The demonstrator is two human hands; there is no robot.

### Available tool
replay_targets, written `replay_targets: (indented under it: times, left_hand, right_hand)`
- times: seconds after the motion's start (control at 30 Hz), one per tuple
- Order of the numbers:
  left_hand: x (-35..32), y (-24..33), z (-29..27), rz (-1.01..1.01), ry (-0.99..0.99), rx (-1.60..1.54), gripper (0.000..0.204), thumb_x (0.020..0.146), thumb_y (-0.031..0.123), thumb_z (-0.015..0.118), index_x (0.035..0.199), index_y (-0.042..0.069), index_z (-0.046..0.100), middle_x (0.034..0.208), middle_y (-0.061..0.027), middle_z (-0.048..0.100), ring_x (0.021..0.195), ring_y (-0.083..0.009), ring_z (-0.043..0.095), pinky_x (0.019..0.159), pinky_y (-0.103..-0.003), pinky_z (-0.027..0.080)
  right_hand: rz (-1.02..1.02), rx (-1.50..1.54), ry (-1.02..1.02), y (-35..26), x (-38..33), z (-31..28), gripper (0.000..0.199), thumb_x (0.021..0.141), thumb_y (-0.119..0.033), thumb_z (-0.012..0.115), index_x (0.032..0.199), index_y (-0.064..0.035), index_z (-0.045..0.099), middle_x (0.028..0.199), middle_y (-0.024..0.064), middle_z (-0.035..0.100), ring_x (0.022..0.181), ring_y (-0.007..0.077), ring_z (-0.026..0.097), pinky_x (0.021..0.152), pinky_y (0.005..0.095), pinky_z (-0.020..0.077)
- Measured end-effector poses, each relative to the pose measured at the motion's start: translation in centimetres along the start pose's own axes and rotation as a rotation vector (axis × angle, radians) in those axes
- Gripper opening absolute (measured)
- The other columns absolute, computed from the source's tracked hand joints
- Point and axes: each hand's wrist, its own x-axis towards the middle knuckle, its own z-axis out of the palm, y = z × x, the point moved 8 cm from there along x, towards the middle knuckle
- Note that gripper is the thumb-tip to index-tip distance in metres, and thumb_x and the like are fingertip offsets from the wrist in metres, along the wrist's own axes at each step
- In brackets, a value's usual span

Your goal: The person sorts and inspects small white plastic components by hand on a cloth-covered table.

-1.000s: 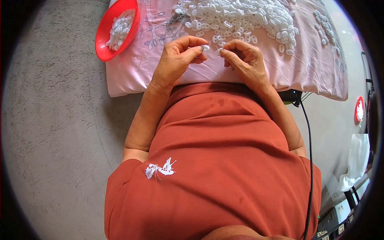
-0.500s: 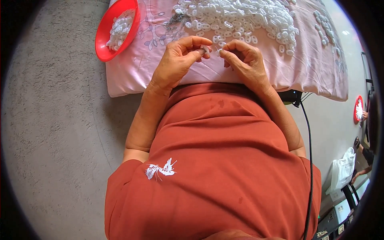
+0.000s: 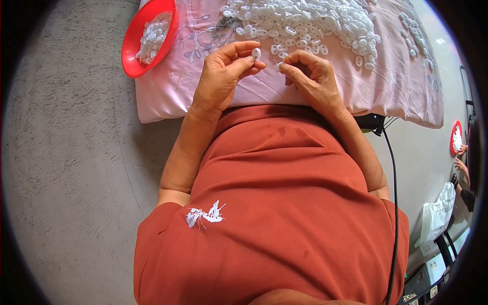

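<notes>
Your left hand has its grip clamped, thumb against fingers, on a small glossy white oval piece, held upright above the near part of a bench draped in pink cloth with a grey leafy print. Your right hand faces it, its grip pinched on a thin pale sliver too small to make out. The two held things are near each other but apart.

Just beyond your fingertips spreads a broad heap of white oval pieces with holes, its loose near edge close to your right knuckles. At the heap's left side lies a tangle of thin grey slivers; a scatter of greyish oval pieces lies to the far right. A round red plastic bowl, partly filled with white pieces, sits tilted at the bench's left corner, your left hand between it and your right.

A black cable runs down past your right elbow from a dark device at the bench's edge. Farther right, another person's hand touches a second red bowl, with a white plastic bag nearby.
</notes>
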Motion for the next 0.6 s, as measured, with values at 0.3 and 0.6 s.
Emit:
replay_targets:
  times: [0.3,0.6]
  left_hand:
    - [-0.22,0.02,0.43,-0.009,-0.002,-0.033,0.026,0.090,0.002,0.058,0.115,-0.003,0.061,0.094,-0.0082,0.066,0.082,-0.0140,0.066,0.076,-0.024,0.053]
    - [-0.29,0.13,0.90,-0.001,-0.043,0.073,0.023,0.092,0.005,0.059,0.114,-0.001,0.062,0.097,-0.0054,0.066,0.083,-0.0116,0.064,0.078,-0.023,0.052]
  right_hand:
    - [0.011,-0.019,-0.019,0.12,0.01,0.08,0.012,0.090,-0.011,0.063,0.091,0.0010,0.063,0.077,-0.0001,0.061,0.068,0.0052,0.056,0.062,0.0202,0.0457]
    - [0.014,-0.070,-0.050,0.01,0.11,0.23,0.012,0.090,-0.011,0.061,0.090,0.0008,0.063,0.076,-0.0003,0.060,0.068,0.0056,0.055,0.062,0.0211,0.0457]
